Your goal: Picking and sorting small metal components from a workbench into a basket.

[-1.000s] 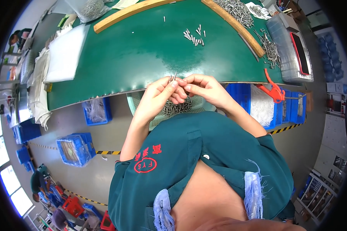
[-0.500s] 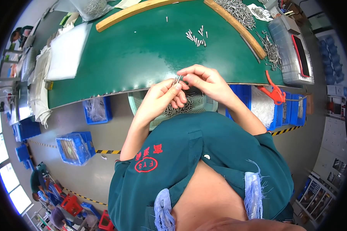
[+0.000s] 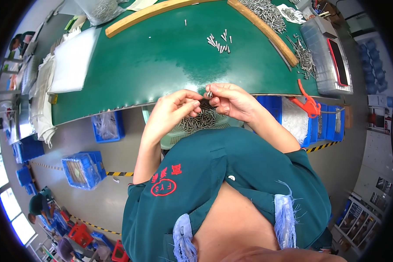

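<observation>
Both my hands are close together at the table's front edge, above a light green plastic basket [image 3: 169, 140] heaped with small metal pins [image 3: 197, 124]. My right hand [image 3: 233, 102] pinches a small shiny metal pin [image 3: 209, 94] between thumb and forefinger, its other fingers curled. My left hand [image 3: 172, 111] has its thumb and fingers bent together beside the right fingertips; what they hold, if anything, is too small to make out. Farther back on the green table [image 3: 144, 61] lies a loose cluster of similar metal pins [image 3: 218, 45], with a single pin [image 3: 185, 22] to its left.
Two wooden strips [image 3: 266, 32] [image 3: 150, 15] border the work area, with a big pile of metal parts [image 3: 266, 15] behind the right one. A red air gun [image 3: 309, 105] hangs at the right edge near blue bins [image 3: 308, 126]. White sheets [image 3: 74, 61] lie left.
My right hand has turned and dropped slightly, now showing the metal pin in its fingertips. Metal pins that stood up from my left fingers no longer show there. The view has shifted a little.
</observation>
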A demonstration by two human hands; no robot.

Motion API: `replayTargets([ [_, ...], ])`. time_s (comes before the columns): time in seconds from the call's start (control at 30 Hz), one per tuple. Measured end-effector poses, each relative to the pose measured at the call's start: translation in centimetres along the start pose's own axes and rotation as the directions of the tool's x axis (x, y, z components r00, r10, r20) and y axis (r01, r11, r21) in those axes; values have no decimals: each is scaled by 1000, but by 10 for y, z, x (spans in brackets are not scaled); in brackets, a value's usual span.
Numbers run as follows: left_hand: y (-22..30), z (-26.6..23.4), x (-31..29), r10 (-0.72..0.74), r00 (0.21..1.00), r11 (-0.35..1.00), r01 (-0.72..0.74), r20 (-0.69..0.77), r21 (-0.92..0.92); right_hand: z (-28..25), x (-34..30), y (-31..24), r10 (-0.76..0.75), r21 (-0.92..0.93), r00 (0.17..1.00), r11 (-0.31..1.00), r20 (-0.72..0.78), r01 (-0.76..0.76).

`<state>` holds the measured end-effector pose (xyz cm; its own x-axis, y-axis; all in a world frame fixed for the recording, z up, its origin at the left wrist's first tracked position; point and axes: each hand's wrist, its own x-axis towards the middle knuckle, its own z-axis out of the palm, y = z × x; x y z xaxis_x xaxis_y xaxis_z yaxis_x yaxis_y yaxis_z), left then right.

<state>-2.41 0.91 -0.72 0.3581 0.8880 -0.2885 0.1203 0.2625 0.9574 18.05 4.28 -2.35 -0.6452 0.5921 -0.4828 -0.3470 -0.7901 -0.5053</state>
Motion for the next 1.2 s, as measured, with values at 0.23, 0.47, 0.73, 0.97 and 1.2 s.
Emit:
replayTargets([
  [0.23, -3, -18, -3, -18, 994, 997, 25, -106, 68, 3, -6, -7, -179, -753, 980, 633, 84, 180],
  [0.47, -16, -36, 4, 45, 974, 987, -8, -222, 164, -69, 20, -143, -894, -984, 419, -179, 161, -4],
  [0.73, 6, -65, 55, 311, 904, 818, -98, -292, 567, -113, 30, -234, -956, -892, 239, -253, 171, -374],
  [0.97, 16, -83, 143, 559, 816, 362, -85, -144, 928, -55, 112, -198, -705, -858, 591, -512, 392, -41],
  [1.2, 14, -94, 221, 589, 808, 117, -53, -26, 992, -48, 189, -188, -625, -759, 662, -638, 414, -127],
])
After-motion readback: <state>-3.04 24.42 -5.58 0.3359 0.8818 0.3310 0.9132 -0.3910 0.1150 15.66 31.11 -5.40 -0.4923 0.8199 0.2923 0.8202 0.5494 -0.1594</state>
